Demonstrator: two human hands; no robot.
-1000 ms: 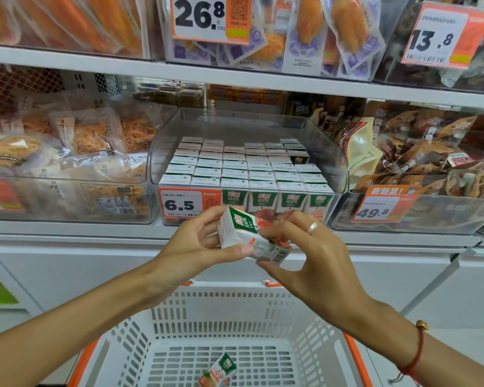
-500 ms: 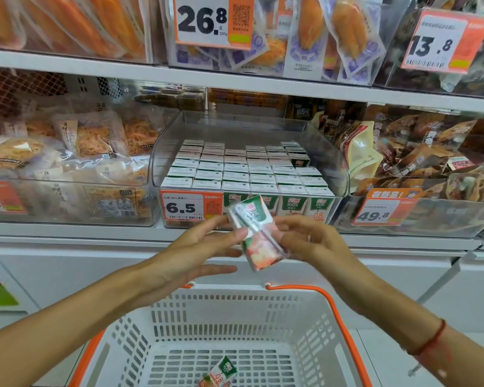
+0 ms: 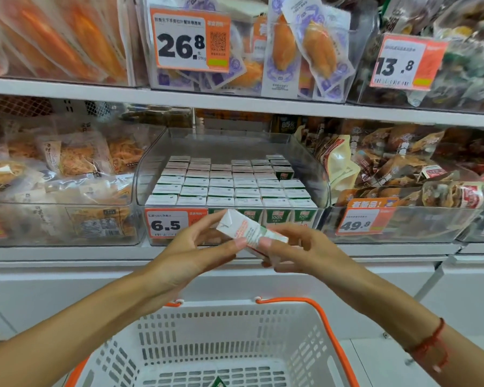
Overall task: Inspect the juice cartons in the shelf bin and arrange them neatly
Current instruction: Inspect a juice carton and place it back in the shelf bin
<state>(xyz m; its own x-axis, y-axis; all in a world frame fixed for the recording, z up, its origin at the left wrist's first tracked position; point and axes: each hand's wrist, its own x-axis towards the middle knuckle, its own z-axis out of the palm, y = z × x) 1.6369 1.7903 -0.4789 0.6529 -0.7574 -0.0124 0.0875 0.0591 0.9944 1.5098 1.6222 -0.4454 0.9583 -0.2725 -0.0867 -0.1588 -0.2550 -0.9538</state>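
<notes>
In front of the shelf bin (image 3: 313,174), just below its front edge, a small juice carton (image 3: 245,231) was held tilted between both hands, one folded end raised toward the upper left and the other end sloping down to the right. The face turned to the camera was white, with fine print in reddish and green tones too blurred to read, and the triangular flap of the upper end lay folded flat. The left hand (image 3: 196,255) pinched the carton's upper left part, thumb on the near face and fingers reaching up behind it. The right hand (image 3: 299,252) gripped the lower right end, thumb pressed on the printed face and fingers curled round beneath.

Behind them the clear plastic bin held rows of matching cartons (image 3: 229,185) standing upright, white tops up, packed edge to edge; the front row showed green faces marked 100%. One carton at the back right stood a little lower, its green side exposed. An orange price tag (image 3: 173,223) reading 6.5 hung on the bin's front left.

Below the hands sat a white slotted basket (image 3: 221,336) with an orange handle (image 3: 327,331). Clear bins of packaged snacks flanked the juice bin.
</notes>
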